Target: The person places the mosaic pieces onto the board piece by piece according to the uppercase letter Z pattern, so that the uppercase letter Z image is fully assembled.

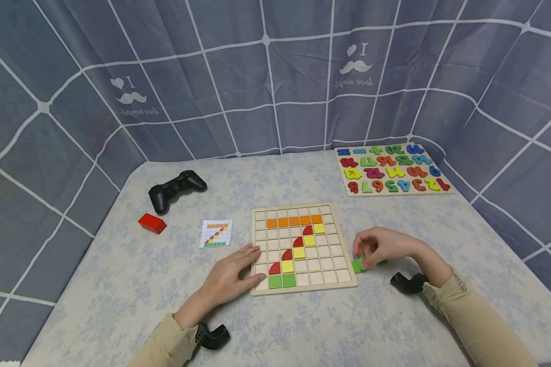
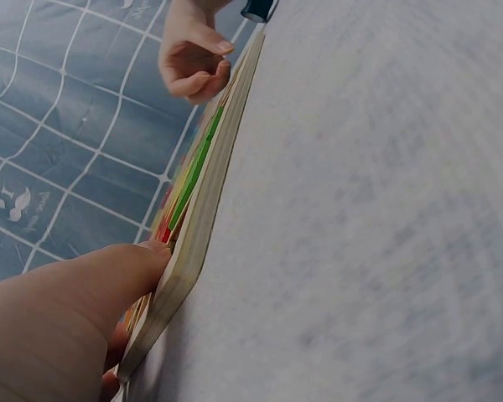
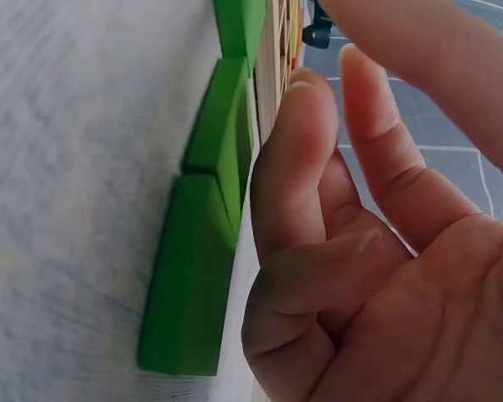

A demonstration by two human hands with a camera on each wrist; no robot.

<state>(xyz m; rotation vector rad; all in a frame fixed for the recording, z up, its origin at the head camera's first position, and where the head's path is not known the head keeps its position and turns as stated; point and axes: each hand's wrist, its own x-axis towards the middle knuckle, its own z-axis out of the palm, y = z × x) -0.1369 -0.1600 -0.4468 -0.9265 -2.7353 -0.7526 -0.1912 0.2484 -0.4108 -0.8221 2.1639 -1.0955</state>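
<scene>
A wooden grid board [image 1: 344, 275] lies in the middle, holding a row of orange tiles [image 1: 294, 221], a diagonal of red quarter-round pieces [image 1: 287, 254] and yellow squares [image 1: 299, 252], and two green squares [image 1: 288, 280] at its lower left. My left hand [image 1: 229, 272] rests on the board's left edge; in the left wrist view its thumb [image 2: 117, 276] lies on top near the corner. Just right of the board, my right hand [image 1: 387, 246] hovers with bent fingers over loose green blocks [image 3: 189, 276]. In the right wrist view nothing shows between its thumb and fingertips.
Left of the board lies a pattern card [image 1: 216, 234] with a similar coloured design. Farther left are a red block [image 1: 152, 223] and a black game controller [image 1: 176, 190]. A number puzzle board [image 1: 390, 171] lies at the back right, near the grid-patterned curtain [image 1: 298, 76].
</scene>
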